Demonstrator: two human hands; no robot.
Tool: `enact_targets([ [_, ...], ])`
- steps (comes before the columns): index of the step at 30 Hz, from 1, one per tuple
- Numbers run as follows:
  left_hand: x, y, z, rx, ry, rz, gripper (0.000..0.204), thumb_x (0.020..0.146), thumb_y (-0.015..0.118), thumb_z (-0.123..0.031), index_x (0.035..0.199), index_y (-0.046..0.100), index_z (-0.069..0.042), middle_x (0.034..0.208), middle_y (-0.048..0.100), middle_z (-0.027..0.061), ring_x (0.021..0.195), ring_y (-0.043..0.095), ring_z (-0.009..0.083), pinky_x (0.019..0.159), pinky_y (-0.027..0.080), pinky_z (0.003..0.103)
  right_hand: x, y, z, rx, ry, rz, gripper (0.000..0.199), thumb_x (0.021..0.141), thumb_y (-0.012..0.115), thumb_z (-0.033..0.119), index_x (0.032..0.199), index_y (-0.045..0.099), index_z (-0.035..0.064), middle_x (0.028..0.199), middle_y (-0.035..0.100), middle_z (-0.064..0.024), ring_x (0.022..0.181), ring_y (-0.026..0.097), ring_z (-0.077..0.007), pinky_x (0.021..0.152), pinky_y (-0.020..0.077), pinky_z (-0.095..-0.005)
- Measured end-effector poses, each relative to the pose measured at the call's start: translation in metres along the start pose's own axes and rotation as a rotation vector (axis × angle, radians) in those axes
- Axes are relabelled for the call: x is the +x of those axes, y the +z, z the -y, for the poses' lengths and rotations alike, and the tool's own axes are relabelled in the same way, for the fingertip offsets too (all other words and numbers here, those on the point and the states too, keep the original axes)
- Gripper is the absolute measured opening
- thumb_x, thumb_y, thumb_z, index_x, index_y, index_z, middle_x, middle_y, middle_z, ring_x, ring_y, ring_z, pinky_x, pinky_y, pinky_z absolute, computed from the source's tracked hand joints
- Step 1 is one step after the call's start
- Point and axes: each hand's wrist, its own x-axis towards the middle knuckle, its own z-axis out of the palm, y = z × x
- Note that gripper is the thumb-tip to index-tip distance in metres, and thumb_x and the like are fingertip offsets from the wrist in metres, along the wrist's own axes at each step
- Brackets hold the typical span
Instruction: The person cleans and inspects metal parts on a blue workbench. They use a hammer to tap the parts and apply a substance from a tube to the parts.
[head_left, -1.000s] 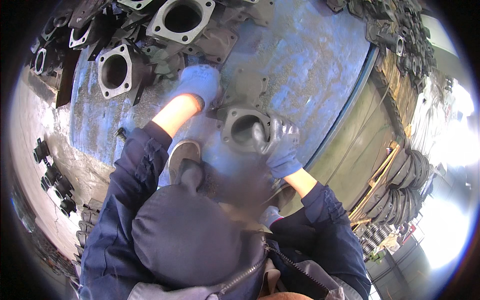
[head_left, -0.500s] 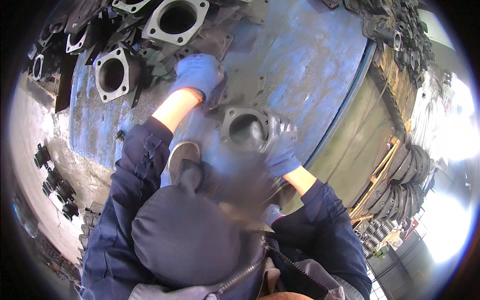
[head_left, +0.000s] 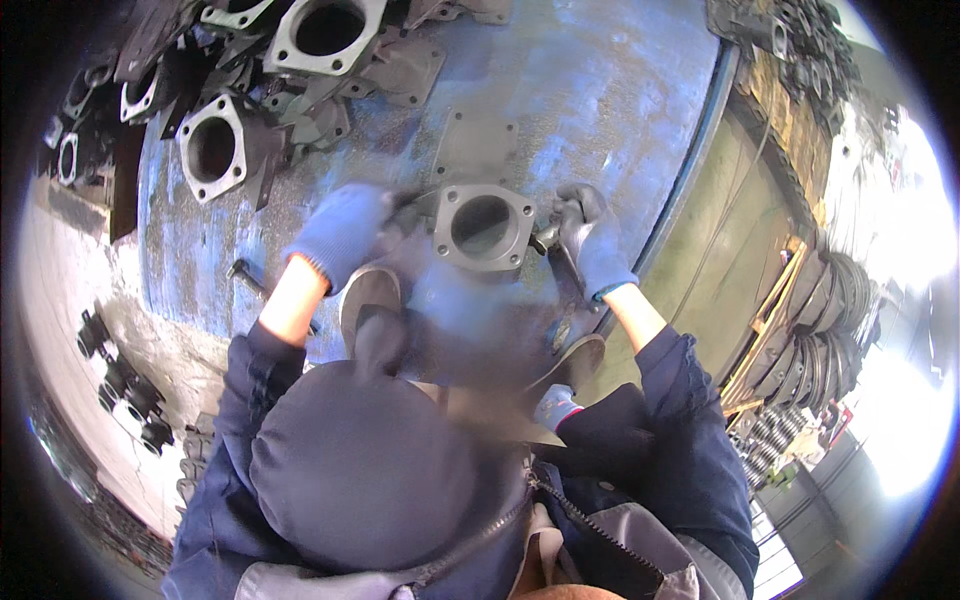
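A grey metal casting with a square, four-holed flange (head_left: 524,228) and a round bore faces up in front of me. My left hand (head_left: 345,228), in a blue glove, is at its left side; motion blurs the fingers, and a dark shape lies between them and the casting. Just right of the flange, my right hand (head_left: 594,240), gloved with dark fingertips, is closed around a dark metal tool (head_left: 543,238). The tool's shiny end points at the flange; its kind is unclear. Beyond the casting lies another grey flange plate (head_left: 480,142).
Several flanged castings (head_left: 232,180) are heaped at the far left of the blue worn tabletop (head_left: 590,90). A dark rod-like tool (head_left: 246,276) lies near my left forearm. More castings (head_left: 800,65) are piled far right; ring-shaped parts (head_left: 815,350) stand at right.
My left hand has come back from the heap toward me and down beside the casting. The right hand has moved off the flange's edge, slightly to the right, and the tool now shows in it.
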Motion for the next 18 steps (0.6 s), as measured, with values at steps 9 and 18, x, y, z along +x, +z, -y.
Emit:
enact_targets([
  [9,0.01,0.049,0.002,-0.462,-0.045,-0.431,0.039,0.1,0.046,-0.033,0.11,0.064,0.0,0.097,0.068,0.025,0.087,0.065,0.0402,0.076,0.051,0.045,0.01,0.037,-0.017,-0.423,0.302,0.311,0.035,0.092,0.049,0.016,0.123,0.063,0.0064,0.121,0.065,-0.0192,0.113,0.063,-0.036,0.098,0.0466,-0.0518],
  [18,0.006,0.074,-0.02,-1.113,-0.354,-0.317,0.062,0.097,0.046,-0.055,0.105,0.065,0.004,0.075,0.063,0.0109,0.069,0.058,0.0191,0.064,0.047,0.035,-0.014,0.095,-0.095,0.121,-0.018,0.195,0.052,0.096,0.051,0.029,0.143,0.04,0.0084,0.129,0.059,-0.0158,0.117,0.061,-0.029,0.109,0.0251,-0.0674],
])
